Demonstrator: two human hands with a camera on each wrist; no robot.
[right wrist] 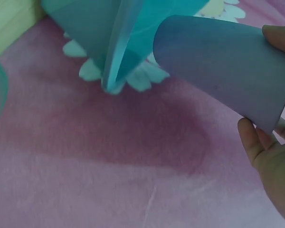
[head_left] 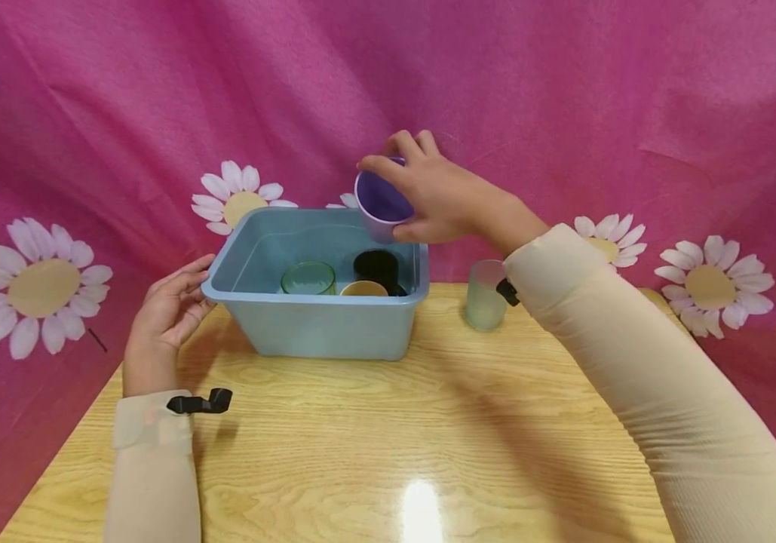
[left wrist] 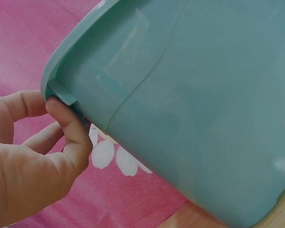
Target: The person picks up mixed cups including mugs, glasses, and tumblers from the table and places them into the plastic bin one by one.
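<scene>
My right hand [head_left: 443,194] grips a purple cup [head_left: 379,200] near its rim, fingers on the far side and thumb on the near side. The cup is held tilted above the right end of a blue-grey plastic tub [head_left: 313,328]. In the right wrist view the cup [right wrist: 218,61] shows its smooth outer wall beside the tub's corner. At the tub's left end my left hand [head_left: 172,308] holds the rim; in the left wrist view its fingers [left wrist: 70,123] curl under the edge. Inside the tub are a green glass bowl [head_left: 309,279], a black cup [head_left: 375,265] and a yellowish rim [head_left: 363,288].
A frosted pale-green glass [head_left: 486,298] stands on the wooden table [head_left: 320,445], right of the tub and near my right sleeve. Behind the table hangs a pink cloth [head_left: 292,90] with white flowers.
</scene>
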